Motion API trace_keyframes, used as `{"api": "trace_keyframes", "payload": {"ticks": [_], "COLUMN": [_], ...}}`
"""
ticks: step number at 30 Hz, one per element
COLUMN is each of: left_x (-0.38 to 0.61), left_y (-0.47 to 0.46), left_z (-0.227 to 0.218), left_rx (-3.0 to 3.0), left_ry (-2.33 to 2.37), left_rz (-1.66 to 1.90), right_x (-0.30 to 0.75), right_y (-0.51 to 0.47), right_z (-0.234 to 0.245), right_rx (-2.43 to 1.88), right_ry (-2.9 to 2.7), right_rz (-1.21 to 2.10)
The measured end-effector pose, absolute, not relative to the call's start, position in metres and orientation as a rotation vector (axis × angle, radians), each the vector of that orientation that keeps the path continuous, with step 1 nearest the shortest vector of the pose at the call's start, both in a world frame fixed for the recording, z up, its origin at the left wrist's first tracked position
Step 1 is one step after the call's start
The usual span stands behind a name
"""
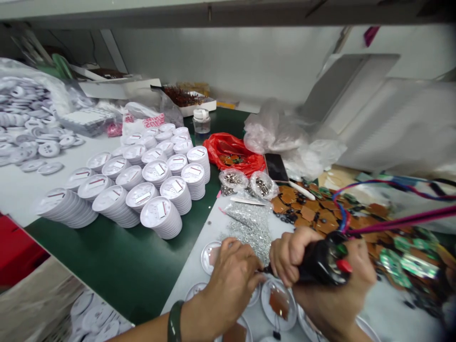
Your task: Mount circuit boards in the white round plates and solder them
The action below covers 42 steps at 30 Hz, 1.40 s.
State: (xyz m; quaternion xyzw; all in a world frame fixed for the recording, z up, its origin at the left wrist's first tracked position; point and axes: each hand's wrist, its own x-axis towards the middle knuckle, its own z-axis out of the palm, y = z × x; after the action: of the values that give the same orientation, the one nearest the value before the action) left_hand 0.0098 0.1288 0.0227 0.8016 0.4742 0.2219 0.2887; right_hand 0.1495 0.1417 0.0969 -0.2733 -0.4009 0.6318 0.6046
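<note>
Electric screwdriver points left, long axis crosswise; right fingers clasping it, left fingers' pinch unclear.

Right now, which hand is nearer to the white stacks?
Left. The left hand is to the right of the white stacks and closer to the camera, apart from them; the right hand, gripping a black tool, is farther right.

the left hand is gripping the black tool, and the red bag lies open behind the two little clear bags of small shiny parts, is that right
Not quite: the right hand is gripping the black tool, as the head view shows. The red bag does lie open behind the two little clear bags of small shiny parts.
</note>
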Motion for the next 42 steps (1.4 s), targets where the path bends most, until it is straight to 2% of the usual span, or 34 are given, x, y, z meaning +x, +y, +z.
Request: {"api": "trace_keyframes", "payload": {"ticks": [21,33,42], "left_x": [-0.032,-0.060,-0.072], "left_y": [0.122,0.121,0.122], "left_z": [0.034,0.046,0.047], "left_rx": [1.504,1.701,1.582], "left_ry": [1.251,1.311,1.248], "left_rz": [0.905,0.956,0.990], "right_x": [0.118,0.092,0.090], "right_y": [0.141,0.148,0.153], "right_z": [0.121,0.123,0.127], "right_rx": [-0.509,-0.473,-0.434], "right_ry": [-0.939,-0.915,-0.977], "right_rz": [1.563,1.600,1.597]}}
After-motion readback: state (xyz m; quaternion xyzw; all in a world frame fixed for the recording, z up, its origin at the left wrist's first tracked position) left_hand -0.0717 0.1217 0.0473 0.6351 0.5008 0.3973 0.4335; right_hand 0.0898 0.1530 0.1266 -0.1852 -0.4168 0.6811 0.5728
